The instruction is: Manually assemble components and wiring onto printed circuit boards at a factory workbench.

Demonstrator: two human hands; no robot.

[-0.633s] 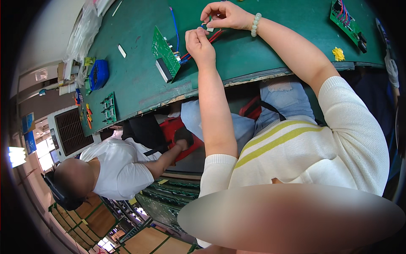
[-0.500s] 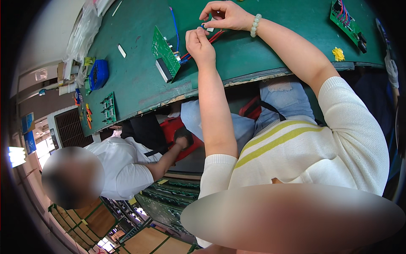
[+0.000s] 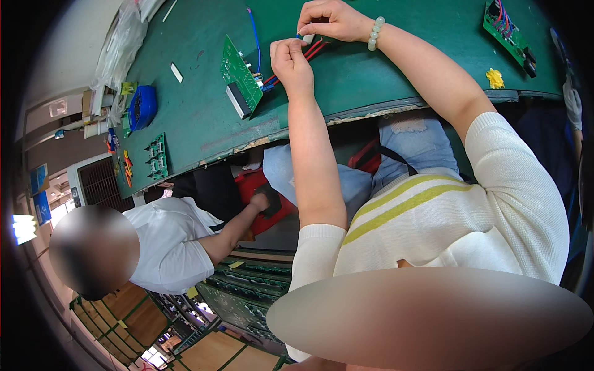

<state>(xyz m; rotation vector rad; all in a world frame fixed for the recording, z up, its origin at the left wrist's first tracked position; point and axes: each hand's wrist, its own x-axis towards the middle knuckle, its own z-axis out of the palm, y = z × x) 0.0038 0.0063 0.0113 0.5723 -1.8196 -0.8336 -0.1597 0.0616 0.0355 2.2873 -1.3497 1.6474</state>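
Observation:
My left hand [image 3: 292, 67] is closed in a pinch above the bench, with a bit of blue wire [image 3: 298, 36] showing at its fingertips. My right hand [image 3: 334, 21], a beaded bracelet at its wrist, pinches close above the left fingertips; its fingers hide most of what it grips. Just beside the fingers is a small white piece [image 3: 308, 38], perhaps a connector. Red wires [image 3: 314, 51] show to the right of the left hand. A green circuit board [image 3: 241, 77] stands tilted on edge to the left, its red and blue leads running behind my left hand.
On the green bench [image 3: 198, 111] are a loose blue wire [image 3: 257, 40], a blue container [image 3: 143, 108], and another board [image 3: 158, 156] near the left edge. A wired board [image 3: 510, 40] and yellow crumpled piece [image 3: 494, 78] lie right. A person in white [image 3: 167, 238] is at left.
My right hand has shifted slightly right, and my left hand slightly left and up. The fingertips stay close together. The person at the left has leaned a little further left.

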